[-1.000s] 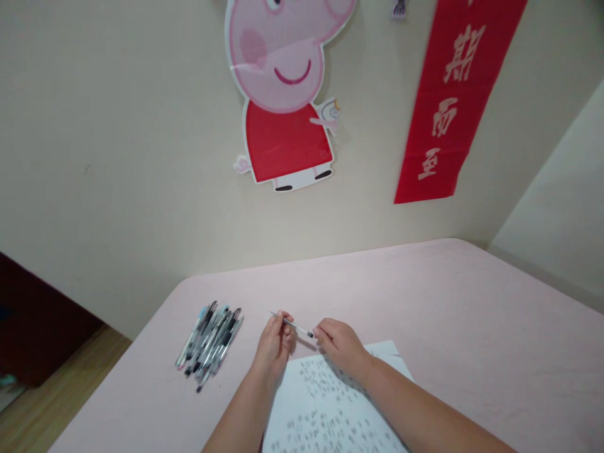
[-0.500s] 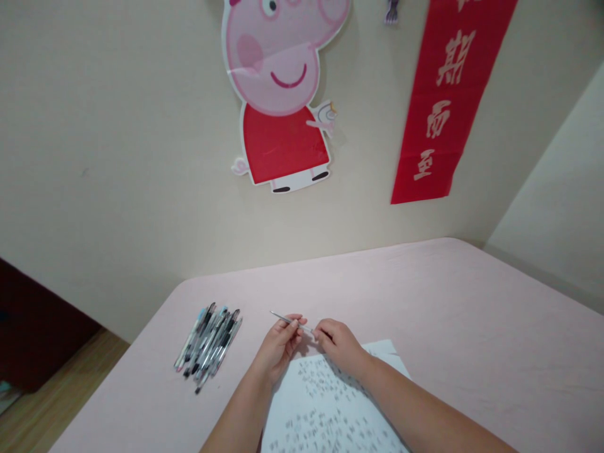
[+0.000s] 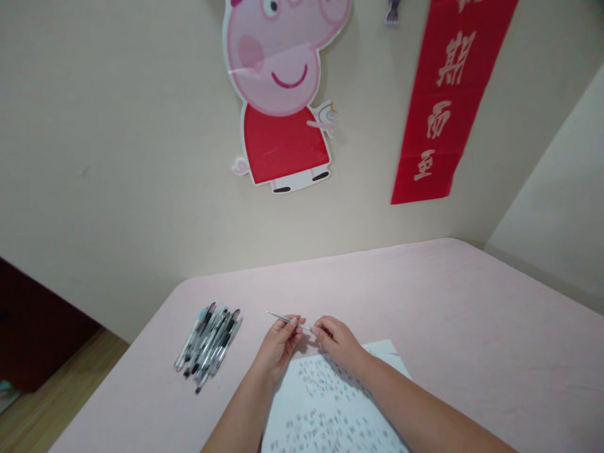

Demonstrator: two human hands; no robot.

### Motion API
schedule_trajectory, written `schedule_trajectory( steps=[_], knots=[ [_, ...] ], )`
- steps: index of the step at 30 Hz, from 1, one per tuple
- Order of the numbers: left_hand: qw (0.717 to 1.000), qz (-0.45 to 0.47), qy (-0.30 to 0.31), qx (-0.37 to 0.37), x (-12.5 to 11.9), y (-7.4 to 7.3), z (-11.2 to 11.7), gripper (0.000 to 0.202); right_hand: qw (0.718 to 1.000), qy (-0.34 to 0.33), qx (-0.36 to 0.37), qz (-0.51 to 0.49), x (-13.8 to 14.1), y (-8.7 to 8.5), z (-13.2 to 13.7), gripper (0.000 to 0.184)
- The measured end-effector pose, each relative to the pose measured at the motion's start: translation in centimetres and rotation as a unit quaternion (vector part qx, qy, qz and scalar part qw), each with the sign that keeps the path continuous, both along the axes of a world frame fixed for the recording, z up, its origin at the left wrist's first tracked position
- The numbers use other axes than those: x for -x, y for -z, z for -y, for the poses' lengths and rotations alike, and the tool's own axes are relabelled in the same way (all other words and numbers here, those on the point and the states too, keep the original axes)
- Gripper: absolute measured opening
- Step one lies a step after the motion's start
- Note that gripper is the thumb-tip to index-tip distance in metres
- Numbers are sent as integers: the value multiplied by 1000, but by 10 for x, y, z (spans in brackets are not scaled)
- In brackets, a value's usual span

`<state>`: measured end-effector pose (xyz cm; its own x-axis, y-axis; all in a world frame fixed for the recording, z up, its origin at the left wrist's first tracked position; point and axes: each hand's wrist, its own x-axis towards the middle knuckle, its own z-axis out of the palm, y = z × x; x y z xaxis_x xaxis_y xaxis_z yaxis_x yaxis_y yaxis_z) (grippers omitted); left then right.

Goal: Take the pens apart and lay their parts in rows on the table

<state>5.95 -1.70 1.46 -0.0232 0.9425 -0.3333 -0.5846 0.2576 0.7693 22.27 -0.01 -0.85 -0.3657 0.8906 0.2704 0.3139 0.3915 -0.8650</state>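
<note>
While the left hand (image 3: 279, 347) is pinching a slim pen (image 3: 278, 316) between thumb and fingers near its middle, the right hand (image 3: 338, 340) is curling its fingers narrowly at the pen's right end; whether they are gripping it is hidden. The pen's long axis is running mostly crosswise between the hands, its thin tip pointing left and slightly away from the person. It is sitting just beyond the far edge of a sheet of paper (image 3: 325, 409), which is bearing dark writing too blurred to read. No container is showing. To the left, nearer the left hand but apart from it, a group of pens (image 3: 212, 346) is lying directly on the pink worktop (image 3: 425, 302), slanting roughly alike. Behind, a pig cutout (image 3: 285, 145) and a red banner (image 3: 434, 151) are decorating the wall (image 3: 141, 157).
</note>
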Motion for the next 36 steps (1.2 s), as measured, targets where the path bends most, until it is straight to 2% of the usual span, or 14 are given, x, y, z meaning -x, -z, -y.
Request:
schedule_trajectory(
  steps=[2,4,8,11,14,19,26,32,36],
  knots=[
    [1000,-1,4,0,0,-1,0,4,1000,-14,-19,20,-1,0,0,31],
    [1000,-4,5,-2,-1,-2,0,4,999,-20,-26,35,-1,-2,0,31],
    [1000,-4,4,0,-2,-3,0,4,1000,10,-10,21,0,-3,1,11],
    [1000,0,0,0,-2,-3,0,5,999,29,29,-8,2,0,0,2],
    [1000,4,-7,-3,-2,-3,1,7,999,25,43,-14,2,2,-1,6],
    [1000,2,-4,1,-2,-3,1,4,999,4,-25,37,-1,-1,-1,31],
    [1000,-2,-5,1,-2,-2,0,3,999,40,3,-1,1,-3,1,5],
    [1000,0,24,-20,-1,1,3,19,998,60,-2,-15,0,-2,-2,5],
    [1000,-7,18,-17,-1,1,3,14,998,61,1,-26,0,-1,-3,4]
  ],
)
